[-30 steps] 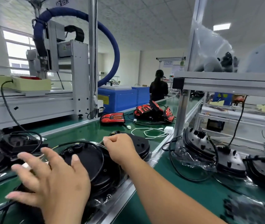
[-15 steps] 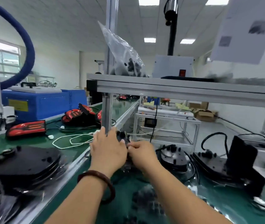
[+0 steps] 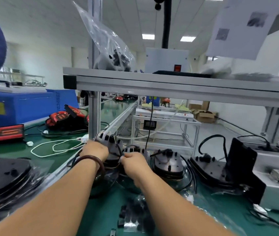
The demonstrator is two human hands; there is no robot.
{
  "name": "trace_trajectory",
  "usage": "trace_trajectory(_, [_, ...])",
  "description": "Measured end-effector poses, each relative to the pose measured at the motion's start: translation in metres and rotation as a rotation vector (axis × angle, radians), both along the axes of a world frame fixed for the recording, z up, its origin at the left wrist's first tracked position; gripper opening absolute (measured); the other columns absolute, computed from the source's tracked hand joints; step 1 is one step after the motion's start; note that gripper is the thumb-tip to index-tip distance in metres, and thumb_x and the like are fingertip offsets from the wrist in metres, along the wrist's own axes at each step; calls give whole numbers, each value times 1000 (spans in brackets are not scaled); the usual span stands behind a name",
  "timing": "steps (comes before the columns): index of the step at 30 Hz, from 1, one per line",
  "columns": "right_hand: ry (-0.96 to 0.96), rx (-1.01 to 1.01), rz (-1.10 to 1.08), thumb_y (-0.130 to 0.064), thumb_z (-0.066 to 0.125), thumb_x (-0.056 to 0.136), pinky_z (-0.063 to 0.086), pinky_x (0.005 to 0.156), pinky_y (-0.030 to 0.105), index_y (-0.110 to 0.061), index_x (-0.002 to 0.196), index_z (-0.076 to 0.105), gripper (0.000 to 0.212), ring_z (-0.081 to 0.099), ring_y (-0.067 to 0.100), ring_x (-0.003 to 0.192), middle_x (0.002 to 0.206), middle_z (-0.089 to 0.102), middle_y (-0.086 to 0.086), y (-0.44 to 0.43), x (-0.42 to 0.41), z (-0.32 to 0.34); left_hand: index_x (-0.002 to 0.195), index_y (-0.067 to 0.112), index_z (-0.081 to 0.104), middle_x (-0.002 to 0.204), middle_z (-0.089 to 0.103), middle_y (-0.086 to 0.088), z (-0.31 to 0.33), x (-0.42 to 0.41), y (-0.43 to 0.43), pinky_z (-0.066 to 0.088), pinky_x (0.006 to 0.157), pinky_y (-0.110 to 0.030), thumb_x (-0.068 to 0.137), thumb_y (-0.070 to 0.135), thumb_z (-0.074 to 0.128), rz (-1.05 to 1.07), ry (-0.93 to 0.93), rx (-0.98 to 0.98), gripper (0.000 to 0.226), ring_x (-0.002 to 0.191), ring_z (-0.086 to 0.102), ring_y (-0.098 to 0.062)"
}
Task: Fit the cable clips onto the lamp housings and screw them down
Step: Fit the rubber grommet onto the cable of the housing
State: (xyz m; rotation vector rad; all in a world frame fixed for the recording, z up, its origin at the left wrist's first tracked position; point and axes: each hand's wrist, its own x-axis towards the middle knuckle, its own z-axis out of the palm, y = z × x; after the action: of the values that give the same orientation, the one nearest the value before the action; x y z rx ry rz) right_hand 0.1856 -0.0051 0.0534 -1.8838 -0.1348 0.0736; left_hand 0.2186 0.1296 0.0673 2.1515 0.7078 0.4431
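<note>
Nearest, low centre on the green bench [image 3: 104,215]: clear packet of small black parts [image 3: 132,217], blurred, shapes not readable. Forearms in from the bottom edge, dark bracelet [image 3: 99,165] at the left wrist.

Left hand [image 3: 95,150] curled over the near rim of a tilted lamp housing [image 3: 110,144], under the shelf frame; fingers hidden behind the back of the hand. Right hand [image 3: 134,163] just beside it, fingertips pinched on a thin black cable [image 3: 119,150] looping off that housing. Anything else between the tips: too small to tell. Lower part of the housing covered by both hands.

More housings [image 3: 167,163] in a row to the right, on clear film, cables trailing. Far right: grey fixture [image 3: 275,174], cut by the frame edge. Left: stack of black covers in plastic [image 3: 4,176], partly cut off.

Farther left: white cord [image 3: 55,147], red lamp units [image 3: 2,133], blue cabinet [image 3: 19,106]. Above: aluminium shelf [image 3: 152,84] with a clear bag of dark parts [image 3: 111,51].
</note>
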Motion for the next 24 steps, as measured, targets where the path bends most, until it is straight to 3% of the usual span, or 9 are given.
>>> trace_trajectory(1, [30, 26, -4, -6, 46, 94, 26, 55, 27, 11, 116, 58, 30, 35, 15, 67, 85, 50, 12, 5, -1, 4, 115, -3, 58, 118, 62, -24, -1, -1, 1, 46, 86, -35, 88, 16, 52, -16, -8, -14, 34, 110, 58, -36])
trace_trajectory(5, [137, 135, -28, -3, 47, 93, 46, 76, 22, 4, 123, 57, 33, 59, 25, 105, 126, 59, 17, 17, 7, 8, 105, -5, 65, 107, 66, -25, -2, -2, 8, 52, 85, -37, 84, 11, 57, -43, -88, -235, 27, 99, 63, -38])
trace_trajectory(8, [127, 275, -60, -4, 51, 91, 43, 67, 26, 5, 120, 60, 32, 61, 18, 90, 122, 61, 25, 16, 11, 1, 109, -5, 62, 109, 64, -27, 6, -9, 11, 53, 85, -54, 80, 8, 64, -66, -221, -550, 32, 97, 64, -41])
trace_trajectory(10, [47, 347, -33, 1, 50, 91, 47, 72, 27, -2, 115, 67, 30, 66, 20, 94, 110, 69, 17, 8, 6, 6, 112, -6, 59, 105, 65, -31, 16, -21, 4, 55, 70, -58, 81, 2, 64, -156, -305, -833, 33, 84, 66, -40])
trace_trajectory(13, [-140, 464, 24, -2, 53, 94, 53, 84, 22, -13, 123, 64, 33, 66, 8, 99, 111, 71, -5, -12, -9, 22, 120, -3, 56, 103, 65, -29, 31, -39, -14, 56, 50, -45, 85, 5, 60, -286, -377, -1088, 36, 71, 66, -35])
trace_trajectory(15, [-120, 455, -40, -18, 59, 95, 49, 100, 38, -16, 136, 51, 42, 61, 15, 113, 127, 62, -2, -32, -24, 28, 124, -1, 53, 109, 64, -27, 36, -50, -30, 56, 52, -40, 86, 3, 59, -346, -468, -1175, 39, 74, 66, -33])
trace_trajectory(18, [46, 405, 125, -31, 62, 92, 54, 86, 37, -23, 111, 64, 20, 66, 10, 93, 104, 71, -6, -51, -49, 22, 138, 2, 38, 113, 62, -23, 46, -59, -52, 55, 69, -42, 87, -3, 59, -359, -675, -1187, 55, 83, 65, -32])
trace_trajectory(21, [118, 150, 214, -31, 65, 90, 51, 79, 28, -23, 98, 66, 12, 60, 9, 84, 93, 65, -5, -49, -66, 13, 143, 11, 30, 108, 64, -17, 61, -68, -62, 58, 63, -36, 87, -4, 59, -370, -820, -1198, 65, 76, 70, -21])
trace_trajectory(24, [230, -28, 210, -42, 48, 98, 47, 55, 21, -17, 98, 65, 31, 55, 11, 57, 73, 55, 1, -35, -69, 7, 143, 9, 31, 114, 64, -17, 64, -80, -60, 58, 65, -37, 88, -4, 57, -410, -822, -1157, 63, 85, 70, -24])
